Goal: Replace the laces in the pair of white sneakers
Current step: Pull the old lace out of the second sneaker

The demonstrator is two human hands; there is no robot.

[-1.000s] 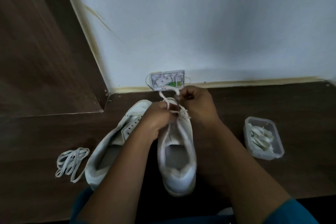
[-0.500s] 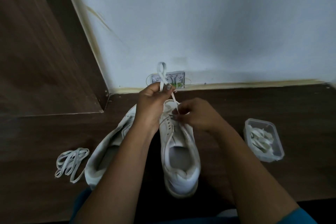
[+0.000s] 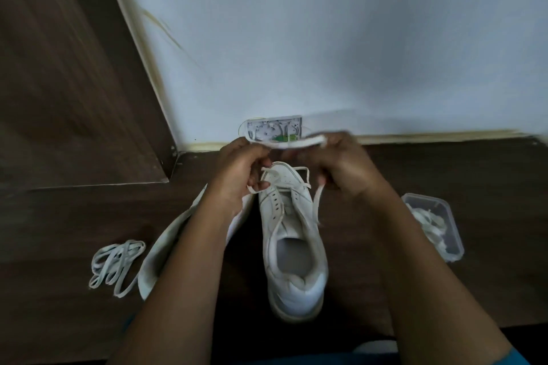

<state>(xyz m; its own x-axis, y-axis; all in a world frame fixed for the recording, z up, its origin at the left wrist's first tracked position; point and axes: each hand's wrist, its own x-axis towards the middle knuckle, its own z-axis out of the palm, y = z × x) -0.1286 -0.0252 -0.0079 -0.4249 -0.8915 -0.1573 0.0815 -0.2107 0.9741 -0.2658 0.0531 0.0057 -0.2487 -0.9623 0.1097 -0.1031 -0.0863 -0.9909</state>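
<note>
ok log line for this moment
left hand: holds lace | right hand: holds lace | lace: stretched between hands | sneaker: front eyelets laced

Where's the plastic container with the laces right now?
Head view, right side: the clear plastic container sits on the dark floor, right of the sneaker being laced and just beyond the person's right forearm, white laces lying inside.

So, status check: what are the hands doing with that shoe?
Left hand and right hand both pinch the lace, stretched between them. Centre sneaker threaded only near the toe. Nothing in the way; other sneaker lies alongside.
</note>
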